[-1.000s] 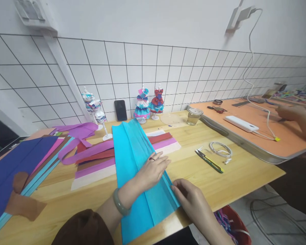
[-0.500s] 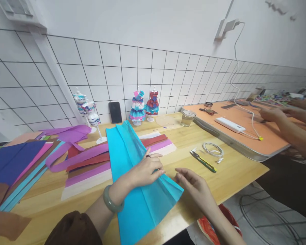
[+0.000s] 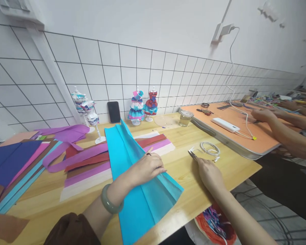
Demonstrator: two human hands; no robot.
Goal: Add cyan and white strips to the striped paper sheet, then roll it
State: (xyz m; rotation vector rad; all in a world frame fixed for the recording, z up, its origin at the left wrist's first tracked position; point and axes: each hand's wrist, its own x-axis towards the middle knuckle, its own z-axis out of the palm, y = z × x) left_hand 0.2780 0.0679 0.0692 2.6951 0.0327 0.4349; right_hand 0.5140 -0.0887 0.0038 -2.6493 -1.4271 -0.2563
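A long, creased blue sheet [image 3: 140,211] lies slantwise on the wooden table [image 3: 168,224]. My left hand [image 3: 149,168], with a ring and a green bangle, rests on the sheet's right part, its fingers closed at a fold; whether they pinch it I cannot make out. To the right, my right hand [image 3: 210,173] is closed over the snips [image 3: 192,154] on the tabletop, with their metal tips showing past the fingers. Purple, red and white strips [image 3: 89,170] lie under and left of the sheet.
Small dressed mannequins [image 3: 136,107], a phone [image 3: 114,112] and a lidded jar [image 3: 185,119] stand at the back. A coiled cable [image 3: 209,149] lies right. Another person's hands [image 3: 264,117] are over the orange table [image 3: 260,146]. Below the edge is a red bag of scraps [image 3: 215,224].
My right hand has moved right, away from the sheet's edge, and has closed on the snips. My left hand stays on the sheet, its fingers closer together. The view has shifted slightly.
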